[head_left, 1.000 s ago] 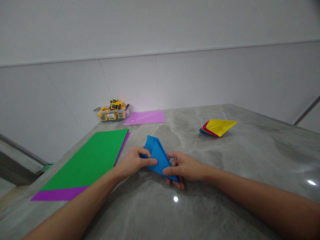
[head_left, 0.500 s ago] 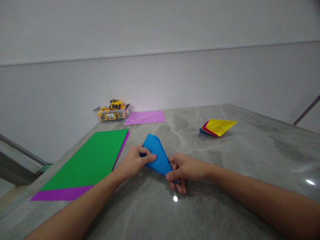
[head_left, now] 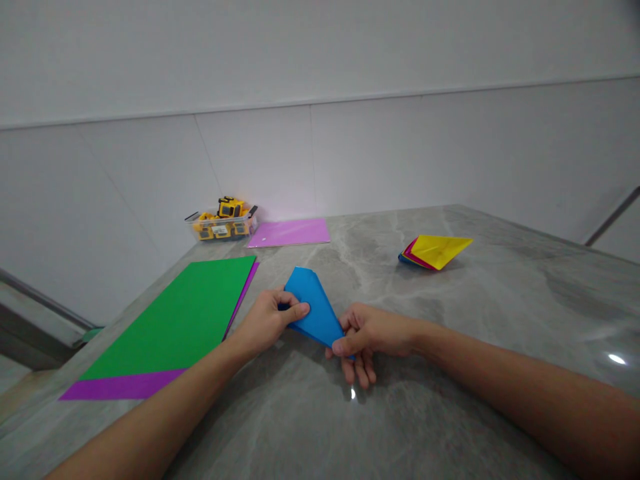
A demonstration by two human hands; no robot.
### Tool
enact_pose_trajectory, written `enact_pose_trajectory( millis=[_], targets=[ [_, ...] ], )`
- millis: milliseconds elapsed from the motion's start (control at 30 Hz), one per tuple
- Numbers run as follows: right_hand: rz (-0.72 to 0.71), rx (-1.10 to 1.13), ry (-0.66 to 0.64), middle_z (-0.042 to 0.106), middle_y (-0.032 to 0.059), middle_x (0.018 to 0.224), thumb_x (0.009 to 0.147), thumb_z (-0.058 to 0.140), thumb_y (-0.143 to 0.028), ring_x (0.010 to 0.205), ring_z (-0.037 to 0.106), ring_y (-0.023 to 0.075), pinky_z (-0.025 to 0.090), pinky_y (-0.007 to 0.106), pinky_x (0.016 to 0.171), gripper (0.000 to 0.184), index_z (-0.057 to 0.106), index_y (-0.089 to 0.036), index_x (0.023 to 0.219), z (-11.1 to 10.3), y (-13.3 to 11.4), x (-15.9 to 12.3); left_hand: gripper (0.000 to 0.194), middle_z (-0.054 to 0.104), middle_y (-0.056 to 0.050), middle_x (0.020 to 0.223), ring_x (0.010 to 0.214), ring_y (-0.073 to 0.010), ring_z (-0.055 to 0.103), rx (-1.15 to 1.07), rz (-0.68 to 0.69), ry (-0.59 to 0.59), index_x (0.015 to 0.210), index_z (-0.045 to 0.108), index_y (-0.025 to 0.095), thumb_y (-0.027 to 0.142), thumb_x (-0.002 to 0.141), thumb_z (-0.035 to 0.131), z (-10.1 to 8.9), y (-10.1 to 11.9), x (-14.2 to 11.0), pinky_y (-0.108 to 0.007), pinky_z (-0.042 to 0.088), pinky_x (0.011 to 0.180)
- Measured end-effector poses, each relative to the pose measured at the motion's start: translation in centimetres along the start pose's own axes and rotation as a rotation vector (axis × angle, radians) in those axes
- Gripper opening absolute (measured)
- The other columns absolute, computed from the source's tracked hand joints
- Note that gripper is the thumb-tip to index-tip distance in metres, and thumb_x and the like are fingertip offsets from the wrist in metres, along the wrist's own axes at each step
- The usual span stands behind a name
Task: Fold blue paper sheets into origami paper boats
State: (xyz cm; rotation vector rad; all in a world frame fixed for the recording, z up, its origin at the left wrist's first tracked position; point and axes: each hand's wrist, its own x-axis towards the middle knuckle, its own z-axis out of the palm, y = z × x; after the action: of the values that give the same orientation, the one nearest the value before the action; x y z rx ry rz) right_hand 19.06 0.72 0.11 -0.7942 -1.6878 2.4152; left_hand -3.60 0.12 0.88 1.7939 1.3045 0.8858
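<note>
A: Where is the folded blue paper point(head_left: 317, 307) now?
B: It is at the centre of the frame, a little below the middle. The left hand point(head_left: 267, 321) pinches its left edge, with the thumb on the front face. The right hand point(head_left: 367, 337) clamps its lower right tip between thumb and fingers.
A: What has changed since the first frame?
B: Then, a raised fold was standing on the front, with an opening beside it. Now this face looks flat and smooth. The lower tip is more hidden by the right hand, and the other fingers of this hand hang more spread below.
A: And which edges are near?
B: The green sheet point(head_left: 175, 313), over the purple sheet point(head_left: 120, 387), lies at left, and its right edge is near the left hand. The pink sheet point(head_left: 290, 232) and the clear box point(head_left: 249, 228) with yellow toy vehicles point(head_left: 231, 208) are at upper left of centre, along the wall point(head_left: 400, 153).
A: Where is open room?
B: On the grey table point(head_left: 450, 413), at bottom centre and at right. The yellow folded piece point(head_left: 443, 251) rests right of centre, well apart from both hands.
</note>
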Motion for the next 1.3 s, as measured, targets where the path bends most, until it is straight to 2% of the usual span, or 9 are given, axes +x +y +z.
enact_pose_trajectory(
  millis=[167, 400, 567, 700, 867, 1000, 1100, 1200, 1300],
  targets=[
    [-0.009, -0.066, 0.076, 0.066, 0.0003, 0.055, 0.074, 0.071, -0.034, 0.037, 0.059, 0.0074, 0.048, 0.013, 0.035, 0.029, 0.062, -0.01, 0.062, 0.37, -0.19, -0.08, 0.038, 0.045, 0.003, 0.057, 0.056, -0.0119, 0.04, 0.011, -0.01, 0.011, 0.053, 0.055, 0.017, 0.047, 0.074, 0.064, 0.08, -0.09, 0.05, -0.025, 0.03, 0.055],
    [-0.017, -0.055, 0.104, 0.066, 0.0004, 0.054, 0.073, 0.073, -0.033, 0.034, 0.057, 0.0077, 0.046, 0.013, 0.033, 0.027, 0.061, -0.01, 0.064, 0.13, -0.04, 0.05, 0.037, 0.046, 0.002, 0.057, 0.058, -0.0128, 0.042, 0.039, -0.002, 0.033, 0.053, 0.055, 0.016, 0.047, 0.073, 0.064, 0.0, 0.06, -0.05, -0.026, 0.031, 0.057],
    [0.029, -0.016, -0.051, 0.069, 0.0039, 0.055, 0.075, 0.068, -0.055, 0.04, 0.063, 0.012, 0.05, 0.016, 0.036, 0.047, 0.066, -0.008, 0.08, -0.3, 0.04, -0.06, 0.038, 0.044, 0.003, 0.056, 0.057, -0.012, 0.04, 0.004, 0.013, 0.042, 0.052, 0.054, 0.016, 0.047, 0.073, 0.063, -0.12, 0.12, -0.07, -0.025, 0.031, 0.057],
    [0.07, -0.053, -0.122, 0.067, 0.0054, 0.052, 0.076, 0.06, -0.064, 0.039, 0.063, 0.0128, 0.046, 0.016, 0.031, 0.057, 0.065, -0.009, 0.066, -0.41, 0.02, -0.17, 0.039, 0.043, 0.003, 0.055, 0.055, -0.0114, 0.038, -0.056, -0.001, 0.081, 0.053, 0.054, 0.016, 0.049, 0.071, 0.065, -0.14, 0.0, 0.02, -0.025, 0.03, 0.054],
    [0.005, -0.172, 0.018, 0.054, -0.0025, 0.034, 0.078, 0.061, -0.058, 0.025, 0.045, 0.0057, 0.034, 0.013, 0.027, 0.051, 0.055, -0.014, 0.052, -0.03, -0.02, -0.32, 0.038, 0.043, 0.003, 0.054, 0.054, -0.0107, 0.039, -0.082, -0.012, 0.1, 0.053, 0.055, 0.016, 0.047, 0.07, 0.068, -0.03, 0.1, -0.04, -0.024, 0.03, 0.053],
    [-0.049, -0.22, 0.027, 0.044, -0.0049, 0.027, 0.076, 0.064, -0.059, 0.026, 0.045, 0.0071, 0.031, 0.014, 0.028, 0.054, 0.048, -0.017, 0.046, 0.16, 0.05, -0.43, 0.039, 0.044, 0.003, 0.053, 0.054, -0.0107, 0.039, -0.072, -0.005, 0.108, 0.052, 0.055, 0.016, 0.048, 0.07, 0.069, -0.08, 0.2, -0.07, -0.024, 0.03, 0.053],
    [-0.081, -0.203, 0.056, 0.046, -0.0028, 0.03, 0.08, 0.05, -0.07, 0.027, 0.047, 0.008, 0.035, 0.017, 0.031, 0.064, 0.05, -0.016, 0.047, 0.06, 0.17, -0.3, 0.041, 0.045, 0.003, 0.052, 0.053, -0.0106, 0.04, -0.079, -0.022, 0.136, 0.052, 0.055, 0.016, 0.05, 0.069, 0.069, -0.24, 0.04, 0.06, -0.024, 0.03, 0.052],
    [-0.11, -0.198, 0.106, 0.05, -0.0012, 0.034, 0.085, 0.035, -0.074, 0.027, 0.046, 0.008, 0.032, 0.017, 0.03, 0.071, 0.055, -0.014, 0.052, -0.1, 0.28, -0.01, 0.041, 0.048, 0.003, 0.053, 0.053, -0.0109, 0.042, -0.089, -0.044, 0.165, 0.053, 0.056, 0.015, 0.051, 0.069, 0.069, -0.36, -0.26, 0.2, -0.024, 0.03, 0.053],
    [-0.142, -0.252, 0.16, 0.05, -0.0024, 0.035, 0.084, 0.038, -0.072, 0.028, 0.044, 0.0072, 0.029, 0.017, 0.03, 0.067, 0.055, -0.014, 0.055, -0.13, 0.33, 0.21, 0.041, 0.05, 0.002, 0.053, 0.053, -0.0115, 0.044, -0.086, -0.062, 0.166, 0.053, 0.056, 0.015, 0.051, 0.07, 0.068, -0.37, -0.44, 0.22, -0.025, 0.031, 0.053]
  ],
)
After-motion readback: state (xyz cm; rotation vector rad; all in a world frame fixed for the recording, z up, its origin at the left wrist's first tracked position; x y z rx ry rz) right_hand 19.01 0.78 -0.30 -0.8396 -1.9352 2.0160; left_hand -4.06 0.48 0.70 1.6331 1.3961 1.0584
